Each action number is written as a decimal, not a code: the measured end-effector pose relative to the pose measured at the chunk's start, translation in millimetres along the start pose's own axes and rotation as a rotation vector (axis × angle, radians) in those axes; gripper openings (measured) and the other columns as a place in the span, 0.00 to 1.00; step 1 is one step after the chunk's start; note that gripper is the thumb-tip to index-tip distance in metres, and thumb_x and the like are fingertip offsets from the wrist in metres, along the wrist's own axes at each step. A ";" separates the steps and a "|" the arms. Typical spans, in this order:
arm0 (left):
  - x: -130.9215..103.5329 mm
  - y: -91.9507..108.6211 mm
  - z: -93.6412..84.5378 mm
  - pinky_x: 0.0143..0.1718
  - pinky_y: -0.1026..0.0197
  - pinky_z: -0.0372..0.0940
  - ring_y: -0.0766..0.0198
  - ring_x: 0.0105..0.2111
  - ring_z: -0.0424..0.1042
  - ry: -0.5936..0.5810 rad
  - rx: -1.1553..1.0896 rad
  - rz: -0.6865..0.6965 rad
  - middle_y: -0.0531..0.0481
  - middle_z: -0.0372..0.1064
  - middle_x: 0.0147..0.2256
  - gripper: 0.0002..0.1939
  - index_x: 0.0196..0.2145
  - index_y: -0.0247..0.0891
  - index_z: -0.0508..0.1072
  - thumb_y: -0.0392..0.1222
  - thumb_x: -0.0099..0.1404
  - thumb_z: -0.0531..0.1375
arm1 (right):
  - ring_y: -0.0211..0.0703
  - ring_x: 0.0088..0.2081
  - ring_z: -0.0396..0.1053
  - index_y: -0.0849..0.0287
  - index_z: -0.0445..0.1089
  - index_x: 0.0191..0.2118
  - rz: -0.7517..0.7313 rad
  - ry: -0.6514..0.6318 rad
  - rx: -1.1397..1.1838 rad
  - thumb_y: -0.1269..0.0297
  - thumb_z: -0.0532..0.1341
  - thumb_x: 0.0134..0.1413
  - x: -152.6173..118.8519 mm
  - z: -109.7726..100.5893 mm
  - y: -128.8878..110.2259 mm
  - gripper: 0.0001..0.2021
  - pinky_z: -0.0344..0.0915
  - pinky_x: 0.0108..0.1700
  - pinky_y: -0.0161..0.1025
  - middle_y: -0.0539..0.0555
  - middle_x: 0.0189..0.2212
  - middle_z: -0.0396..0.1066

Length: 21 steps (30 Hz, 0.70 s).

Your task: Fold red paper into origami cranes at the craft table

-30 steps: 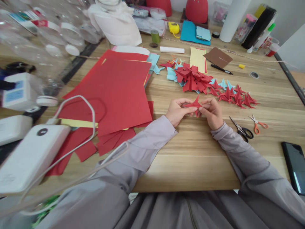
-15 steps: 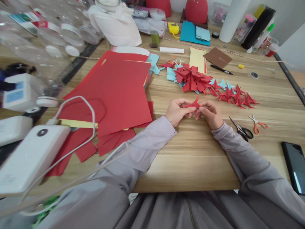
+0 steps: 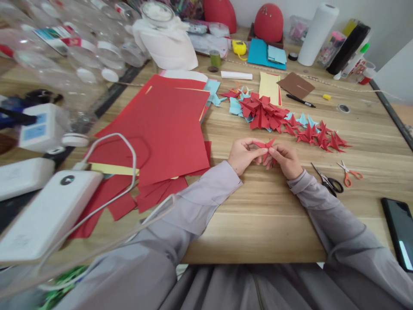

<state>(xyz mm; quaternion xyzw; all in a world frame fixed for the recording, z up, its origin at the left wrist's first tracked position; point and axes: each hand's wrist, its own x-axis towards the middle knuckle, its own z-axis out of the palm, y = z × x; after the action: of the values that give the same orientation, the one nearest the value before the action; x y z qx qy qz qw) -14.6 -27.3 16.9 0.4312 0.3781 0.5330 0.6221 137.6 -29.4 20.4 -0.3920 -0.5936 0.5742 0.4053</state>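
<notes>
Between both hands, over the wooden table [image 3: 258, 237], is a small folded red paper piece [image 3: 265, 145] with pointed ends. My left hand [image 3: 242, 156] pinches its left side between thumb and fingers. On the right side, my right hand [image 3: 285, 160] grips it near the middle, thumb on top. Just beyond the hands lies a heap of folded red paper pieces [image 3: 263, 113], with light blue ones among them. A row of smaller red pieces [image 3: 322, 137] stretches from it to the right. Large red sheets [image 3: 174, 129] lie left of my left hand.
Black scissors [image 3: 331, 183], orange scissors [image 3: 349, 172] and a phone [image 3: 400, 232] lie at the right. A white power bank [image 3: 51, 211] with a cable [image 3: 134, 159] is at the left. Plastic bottles [image 3: 80, 51] crowd the back left. A black pen [image 3: 300, 100] lies near brown paper [image 3: 297, 83].
The whole view has shifted slightly, so the table items appear lower. The red piece is turned a little between the fingers; both hands still hold it.
</notes>
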 end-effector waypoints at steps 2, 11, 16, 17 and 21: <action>0.5 0.5 0.1 0.15 0.67 0.57 0.71 0.12 0.62 -0.004 -0.017 -0.006 0.55 0.66 0.13 0.16 0.27 0.32 0.72 0.42 0.42 0.70 | 0.35 0.18 0.69 0.60 0.65 0.26 0.005 -0.013 0.003 0.47 0.62 0.49 0.5 -0.9 0.0 0.19 0.65 0.21 0.33 0.51 0.18 0.73; 2.6 2.3 -0.2 0.14 0.67 0.53 0.71 0.12 0.61 -0.042 -0.073 -0.123 0.54 0.64 0.12 0.14 0.22 0.32 0.71 0.45 0.44 0.69 | 0.35 0.18 0.69 0.60 0.64 0.26 0.013 -0.041 -0.018 0.49 0.62 0.49 0.8 -5.8 4.0 0.18 0.65 0.21 0.33 0.51 0.20 0.74; 5.6 2.2 0.0 0.16 0.67 0.56 0.71 0.13 0.63 -0.058 -0.103 -0.157 0.54 0.66 0.14 0.16 0.24 0.32 0.72 0.46 0.43 0.70 | 0.36 0.18 0.69 0.60 0.63 0.25 0.005 0.008 -0.003 0.50 0.63 0.49 2.0 -5.8 8.3 0.17 0.64 0.21 0.33 0.51 0.20 0.74; 6.0 3.1 0.3 0.17 0.67 0.57 0.71 0.14 0.63 -0.041 -0.112 -0.169 0.54 0.66 0.14 0.17 0.24 0.32 0.72 0.46 0.43 0.70 | 0.36 0.18 0.69 0.60 0.63 0.25 0.003 0.024 0.000 0.50 0.63 0.48 2.7 -5.4 8.8 0.17 0.65 0.21 0.33 0.51 0.20 0.74; 7.0 6.6 0.9 0.19 0.66 0.60 0.70 0.16 0.65 -0.008 -0.176 -0.211 0.53 0.67 0.16 0.18 0.24 0.31 0.71 0.47 0.42 0.70 | 0.36 0.19 0.69 0.59 0.63 0.26 0.022 0.071 0.045 0.49 0.64 0.47 5.1 -3.8 9.1 0.17 0.66 0.23 0.34 0.50 0.20 0.73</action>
<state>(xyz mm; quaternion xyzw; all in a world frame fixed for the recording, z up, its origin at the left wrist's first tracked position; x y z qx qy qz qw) -15.0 -20.1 23.3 0.3347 0.3707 0.4942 0.7116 139.3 -23.0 11.5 -0.4091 -0.5615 0.5777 0.4285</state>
